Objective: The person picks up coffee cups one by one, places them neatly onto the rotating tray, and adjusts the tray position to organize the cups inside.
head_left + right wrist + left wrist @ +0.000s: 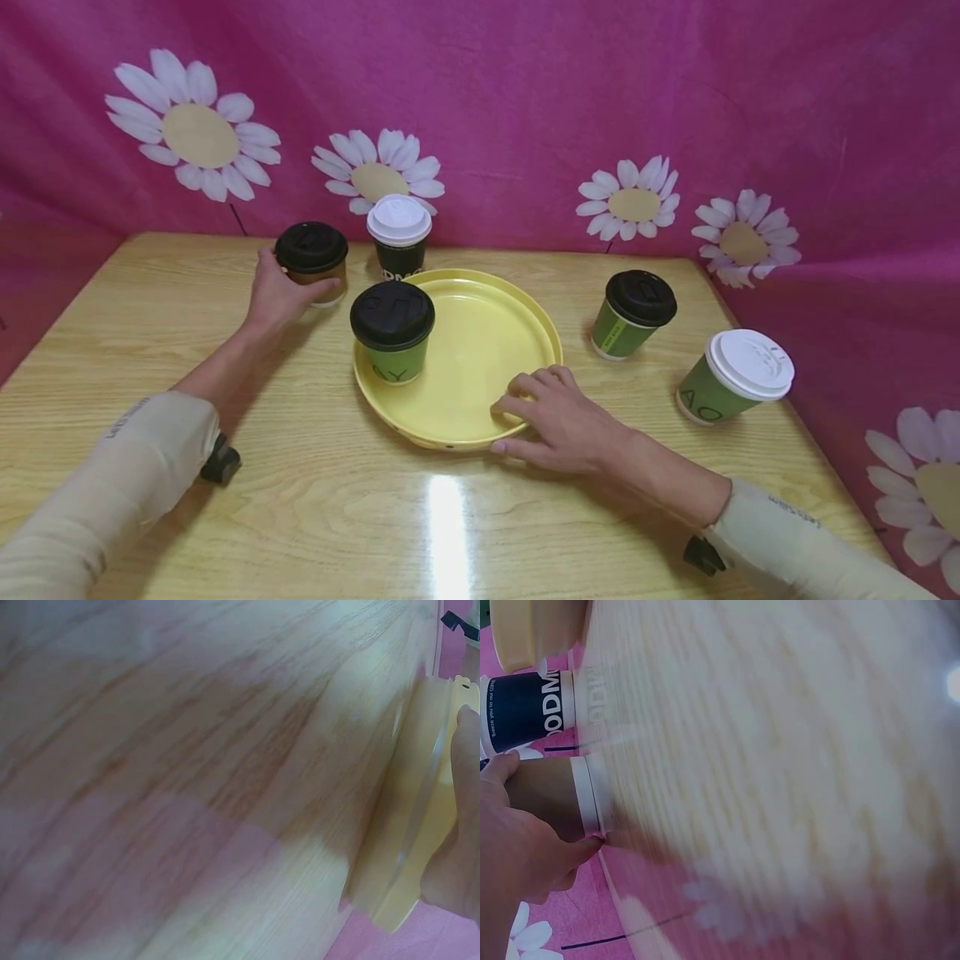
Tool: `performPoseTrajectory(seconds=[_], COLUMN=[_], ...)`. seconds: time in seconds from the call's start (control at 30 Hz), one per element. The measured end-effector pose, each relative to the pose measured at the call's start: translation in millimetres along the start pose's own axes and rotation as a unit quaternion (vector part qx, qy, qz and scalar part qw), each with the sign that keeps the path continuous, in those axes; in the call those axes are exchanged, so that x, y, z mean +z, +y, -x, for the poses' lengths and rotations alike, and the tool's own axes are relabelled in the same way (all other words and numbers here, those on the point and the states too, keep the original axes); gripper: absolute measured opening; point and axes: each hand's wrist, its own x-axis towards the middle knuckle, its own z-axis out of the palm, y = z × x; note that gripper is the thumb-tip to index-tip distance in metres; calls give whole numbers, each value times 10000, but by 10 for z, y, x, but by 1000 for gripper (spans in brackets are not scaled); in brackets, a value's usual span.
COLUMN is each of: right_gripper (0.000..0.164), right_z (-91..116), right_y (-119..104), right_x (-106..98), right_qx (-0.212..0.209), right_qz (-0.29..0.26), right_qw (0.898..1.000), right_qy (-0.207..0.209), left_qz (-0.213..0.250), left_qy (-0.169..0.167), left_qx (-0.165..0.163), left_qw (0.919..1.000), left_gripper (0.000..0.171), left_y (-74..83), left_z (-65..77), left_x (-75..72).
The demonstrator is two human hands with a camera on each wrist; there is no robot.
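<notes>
At the left rear of the table, my left hand [277, 292] grips a brown paper coffee cup [326, 280] with a black lid. The left wrist view shows thumb and fingers on either side of this cup [549, 793], low on its wall. My right hand [568, 423] holds the near right rim of a round yellow tray [480, 367], fingers over the inside and thumb outside. A green paper cup [396, 360] with a black lid stands upright on the tray's left part. In the right wrist view, the hand [459, 847] covers part of the tray's edge [405, 802].
A black cup [400, 254] with a white lid stands behind the tray. To the tray's right are a green cup [621, 332] with a black lid and another green cup [708, 392] with a white lid. A pink flowered cloth [510, 125] hangs behind the wooden table [315, 500].
</notes>
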Motion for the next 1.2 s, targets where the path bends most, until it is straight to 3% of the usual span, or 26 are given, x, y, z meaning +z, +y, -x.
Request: performPoseTrajectory(seconds=[0.6, 1.2], right_gripper=[46, 44], right_z=[5, -6], right_y=[4, -1], right_x=[9, -1], right_qx=[-24, 24], right_qz=[-37, -17], right_qw=[10000, 10000], right_qy=[88, 8], left_qz=[316, 228], left_qy=[-80, -357], left_qx=[-71, 253], left_qw=[9994, 9988], left_gripper=[93, 95], left_y=[-7, 75], left_z=[32, 200], left_x=[-32, -120])
